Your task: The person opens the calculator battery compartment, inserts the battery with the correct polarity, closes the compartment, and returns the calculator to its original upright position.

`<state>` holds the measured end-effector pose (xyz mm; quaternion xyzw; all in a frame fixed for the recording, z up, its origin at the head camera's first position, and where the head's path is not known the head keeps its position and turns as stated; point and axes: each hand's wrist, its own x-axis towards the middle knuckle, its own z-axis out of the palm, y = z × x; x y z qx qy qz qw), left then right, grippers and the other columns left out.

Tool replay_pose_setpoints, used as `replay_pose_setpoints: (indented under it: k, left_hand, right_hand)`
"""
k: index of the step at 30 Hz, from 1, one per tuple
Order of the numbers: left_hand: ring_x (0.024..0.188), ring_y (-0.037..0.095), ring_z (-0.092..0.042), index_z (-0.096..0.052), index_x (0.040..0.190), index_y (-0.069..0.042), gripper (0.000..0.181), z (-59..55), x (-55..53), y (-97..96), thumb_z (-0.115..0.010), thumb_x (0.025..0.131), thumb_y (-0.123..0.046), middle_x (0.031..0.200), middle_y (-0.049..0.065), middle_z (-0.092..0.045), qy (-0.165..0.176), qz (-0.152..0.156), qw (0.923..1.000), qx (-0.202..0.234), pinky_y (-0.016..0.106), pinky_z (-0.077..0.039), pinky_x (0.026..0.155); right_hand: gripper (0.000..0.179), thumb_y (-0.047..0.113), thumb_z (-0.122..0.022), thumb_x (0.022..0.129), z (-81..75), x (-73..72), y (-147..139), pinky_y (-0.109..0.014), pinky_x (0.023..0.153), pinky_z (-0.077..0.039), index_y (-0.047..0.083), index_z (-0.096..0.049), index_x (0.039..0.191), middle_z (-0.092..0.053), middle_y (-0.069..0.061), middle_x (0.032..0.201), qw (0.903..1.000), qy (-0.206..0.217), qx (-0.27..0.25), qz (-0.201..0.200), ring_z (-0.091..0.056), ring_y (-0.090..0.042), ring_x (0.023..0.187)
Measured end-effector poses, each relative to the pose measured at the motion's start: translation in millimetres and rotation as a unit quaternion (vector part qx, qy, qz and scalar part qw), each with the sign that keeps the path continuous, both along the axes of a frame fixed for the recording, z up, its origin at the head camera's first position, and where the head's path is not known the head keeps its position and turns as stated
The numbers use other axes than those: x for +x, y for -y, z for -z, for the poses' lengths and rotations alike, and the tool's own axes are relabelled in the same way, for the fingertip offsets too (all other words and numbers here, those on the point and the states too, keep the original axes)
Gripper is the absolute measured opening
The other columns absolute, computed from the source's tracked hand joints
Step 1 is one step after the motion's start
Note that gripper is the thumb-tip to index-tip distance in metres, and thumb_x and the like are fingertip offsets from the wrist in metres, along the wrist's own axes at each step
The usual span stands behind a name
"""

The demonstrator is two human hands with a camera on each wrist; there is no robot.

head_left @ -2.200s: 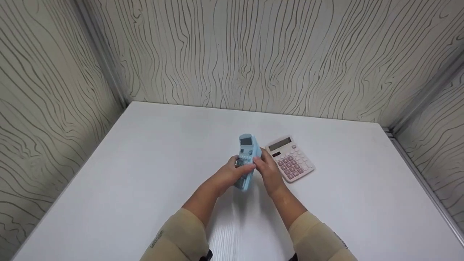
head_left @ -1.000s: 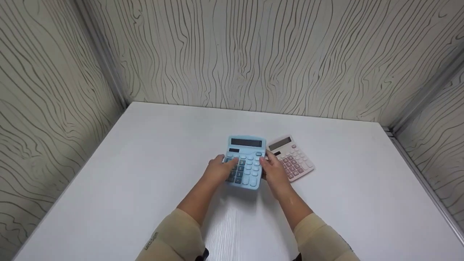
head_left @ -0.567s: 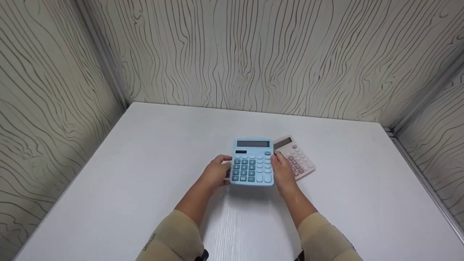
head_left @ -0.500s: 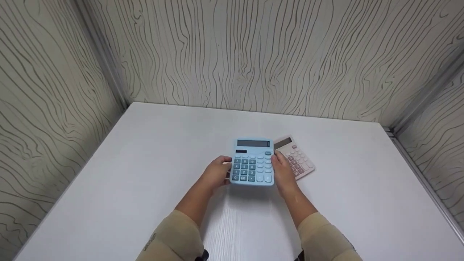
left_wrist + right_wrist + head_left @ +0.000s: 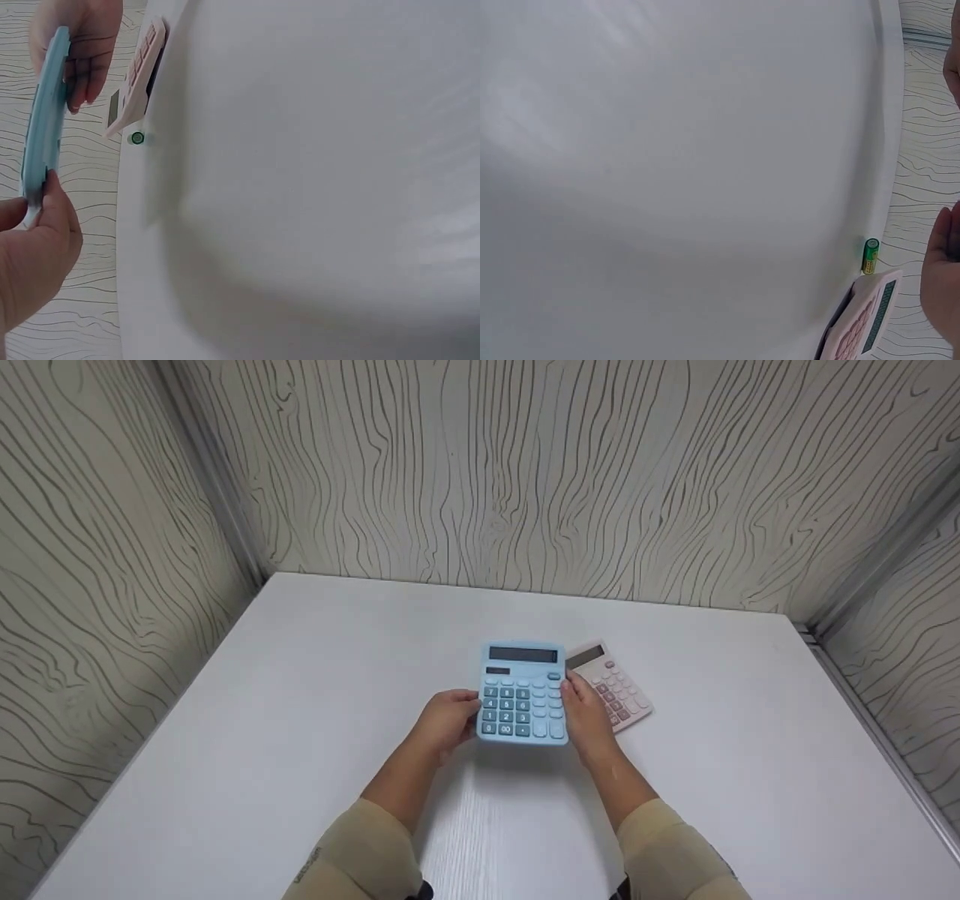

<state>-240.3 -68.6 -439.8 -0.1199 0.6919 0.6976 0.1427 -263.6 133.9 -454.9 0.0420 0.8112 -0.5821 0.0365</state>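
White table point(image 5: 300, 675): two calculators, blue point(image 5: 523, 694), pink point(image 5: 619, 690); one battery point(image 5: 870, 256).

Blue calculator point(image 5: 522, 694) now face-up, keys visible.

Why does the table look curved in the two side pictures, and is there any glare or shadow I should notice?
Both wrist views bend the white table like a fisheye lens. The head view is sharp, with a soft shadow under the blue calculator held by the left hand and right hand. The right wrist view shows pale glare at its top and a small green battery beside the pink calculator.
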Motion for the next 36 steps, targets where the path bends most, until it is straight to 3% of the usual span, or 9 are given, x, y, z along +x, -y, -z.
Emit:
replay_pose_setpoints:
  k: [6,12,17,24,30,36]
  left_hand:
    - [0.09,0.018,-0.06,-0.057,0.117,-0.008,0.026,-0.1,1.2,-0.6,-0.044,0.095,-0.015,0.101,0.005,-0.062,0.002,0.01,0.9997,0.022,0.028,-0.052,0.076]
    - [0.091,0.018,-0.06,-0.055,0.119,-0.009,0.026,1.0,1.1,-0.6,-0.043,0.096,-0.015,0.101,0.004,-0.061,0.004,0.008,1.0,0.001,0.027,-0.052,0.074]
    - [0.093,0.017,-0.059,-0.051,0.123,-0.008,0.03,3.0,-1.2,2.6,-0.043,0.096,-0.016,0.105,0.004,-0.059,0.005,-0.01,0.9999,-0.011,0.027,-0.052,0.076]
    - [0.094,0.018,-0.058,-0.049,0.125,-0.006,0.031,5.6,-7.6,12.3,-0.04,0.096,-0.015,0.107,0.005,-0.059,0.006,-0.036,0.9991,-0.02,0.028,-0.052,0.076]
    - [0.096,0.019,-0.056,-0.047,0.127,-0.003,0.033,11.1,-12.5,20.6,-0.04,0.096,-0.013,0.11,0.007,-0.057,0.012,-0.046,0.9982,-0.037,0.029,-0.05,0.077]
    - [0.095,0.02,-0.055,-0.046,0.127,-0.001,0.034,17.9,-15.9,25.0,-0.039,0.096,-0.012,0.109,0.009,-0.057,0.02,-0.052,0.9971,-0.052,0.03,-0.049,0.077]
  right_hand:
    - [0.046,0.037,-0.034,0.098,-0.8,-1.7,0,-0.035,0.097,-0.039,0.019,-0.036,0.14,-0.051,0.0,0.128,0.9997,0.002,0.017,0.015,-0.047,-0.017,0.111]
    - [0.044,0.037,-0.035,0.098,-2.8,-0.9,3,-0.033,0.093,-0.041,0.019,-0.039,0.138,-0.053,0.001,0.126,0.9994,0.0,0.029,0.02,-0.049,-0.016,0.109]
    - [0.041,0.032,-0.037,0.099,-2.8,1.2,4,-0.036,0.098,-0.038,0.016,-0.043,0.136,-0.047,-0.001,0.135,0.9998,-0.011,0.017,-0.003,-0.044,-0.017,0.12]
    - [0.035,0.022,-0.053,0.093,1.0,2.2,7,-0.03,0.086,-0.049,0.015,-0.054,0.127,-0.058,-0.001,0.12,0.9994,0.009,0.011,-0.033,-0.057,-0.015,0.1]
    - [0.049,0.014,-0.069,0.081,3.5,3.3,11,-0.029,0.084,-0.05,0.014,-0.054,0.127,-0.058,-0.002,0.119,0.9945,0.003,0.073,-0.075,-0.058,-0.015,0.099]
    - [0.061,0.011,-0.07,0.078,11.5,3.5,20,-0.028,0.086,-0.048,0.012,-0.047,0.133,-0.054,-0.005,0.126,0.9761,-0.015,0.187,-0.11,-0.056,-0.016,0.104]
